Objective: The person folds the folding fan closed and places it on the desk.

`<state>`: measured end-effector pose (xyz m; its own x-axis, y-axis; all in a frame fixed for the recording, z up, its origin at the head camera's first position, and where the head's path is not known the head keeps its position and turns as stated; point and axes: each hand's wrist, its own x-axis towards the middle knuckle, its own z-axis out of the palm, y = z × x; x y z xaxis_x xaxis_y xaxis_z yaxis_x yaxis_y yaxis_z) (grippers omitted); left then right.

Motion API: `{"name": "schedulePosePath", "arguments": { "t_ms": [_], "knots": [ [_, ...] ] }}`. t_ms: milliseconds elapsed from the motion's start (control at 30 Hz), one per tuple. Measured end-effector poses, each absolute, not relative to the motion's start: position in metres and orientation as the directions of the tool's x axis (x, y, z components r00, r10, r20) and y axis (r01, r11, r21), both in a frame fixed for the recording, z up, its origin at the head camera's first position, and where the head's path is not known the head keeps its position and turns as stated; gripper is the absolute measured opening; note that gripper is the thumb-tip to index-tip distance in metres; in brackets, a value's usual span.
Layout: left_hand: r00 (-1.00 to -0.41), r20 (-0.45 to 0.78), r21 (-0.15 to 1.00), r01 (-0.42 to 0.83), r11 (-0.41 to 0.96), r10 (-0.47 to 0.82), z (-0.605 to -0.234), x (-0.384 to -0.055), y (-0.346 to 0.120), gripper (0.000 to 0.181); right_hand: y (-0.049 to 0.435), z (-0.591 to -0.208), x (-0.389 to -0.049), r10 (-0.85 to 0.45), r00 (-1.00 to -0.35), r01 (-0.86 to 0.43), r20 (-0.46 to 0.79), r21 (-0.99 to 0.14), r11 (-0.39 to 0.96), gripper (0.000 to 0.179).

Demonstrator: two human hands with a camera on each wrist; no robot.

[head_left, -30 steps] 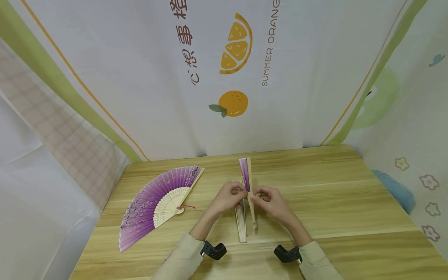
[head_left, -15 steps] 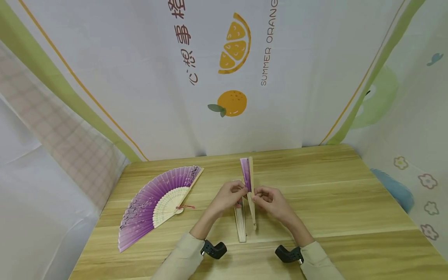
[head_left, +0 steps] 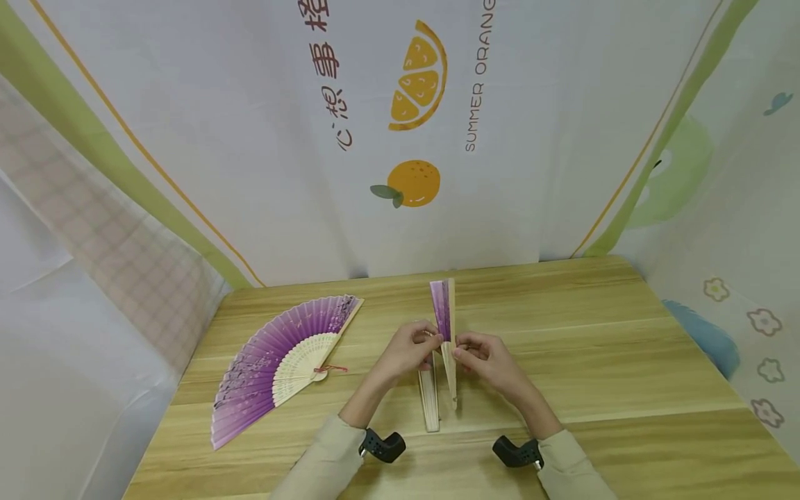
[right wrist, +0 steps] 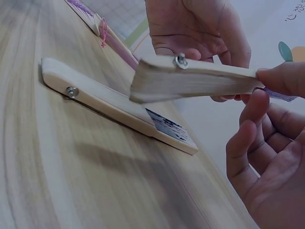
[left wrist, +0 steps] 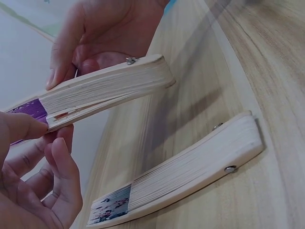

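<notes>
Between my two hands, a purple folding fan [head_left: 442,312] stands off the table, spread only a narrow wedge. My left hand [head_left: 407,348] pinches its left edge between thumb and fingers. My right hand [head_left: 489,357] pinches the pale outer stick on the right. The left wrist view shows a thin gap between the near outer stick and the stacked wooden ribs [left wrist: 105,90], with the metal rivet at the far end. Below lies a folded fan [left wrist: 190,167] with dark flowered cloth, its upper part hidden by my left hand in the head view.
A fully spread purple fan [head_left: 256,375] lies at the left of the wooden table [head_left: 625,368], with a red cord [head_left: 334,369] at its pivot. A white printed curtain [head_left: 500,222] hangs behind the table's back edge.
The wedge of the held fan has widened slightly, showing more purple cloth. My right hand has shifted a little to the right with the outer stick; my left hand has barely moved.
</notes>
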<state>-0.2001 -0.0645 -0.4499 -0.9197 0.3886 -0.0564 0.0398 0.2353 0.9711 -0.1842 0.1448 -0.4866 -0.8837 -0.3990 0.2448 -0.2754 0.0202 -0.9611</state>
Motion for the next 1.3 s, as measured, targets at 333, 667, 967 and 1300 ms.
{"name": "schedulePosePath", "arguments": {
  "t_ms": [333, 667, 967, 1300],
  "knots": [
    [-0.916, -0.032, 0.974, 0.061, 0.219, 0.399, -0.449, -0.201, -0.064, 0.013, 0.144, -0.486, -0.184, -0.395, -0.906, -0.157, 0.152, -0.987, -0.02, 0.017],
    [-0.905, -0.041, 0.975, 0.055, 0.214, 0.424, -0.439, -0.198, -0.064, 0.013, 0.145, -0.486, -0.187, -0.399, -0.906, -0.143, 0.144, -0.989, -0.034, 0.018],
    [-0.914, -0.042, 0.972, 0.057, 0.229, 0.404, -0.448, -0.201, -0.064, 0.012, 0.145, -0.486, -0.184, -0.374, -0.907, -0.202, 0.192, -0.979, -0.012, 0.016],
    [-0.912, -0.08, 0.972, 0.018, 0.235, 0.403, -0.449, -0.203, -0.064, 0.011, 0.142, -0.483, -0.185, -0.358, -0.894, -0.323, 0.269, -0.941, 0.1, 0.016]
  ]
}}
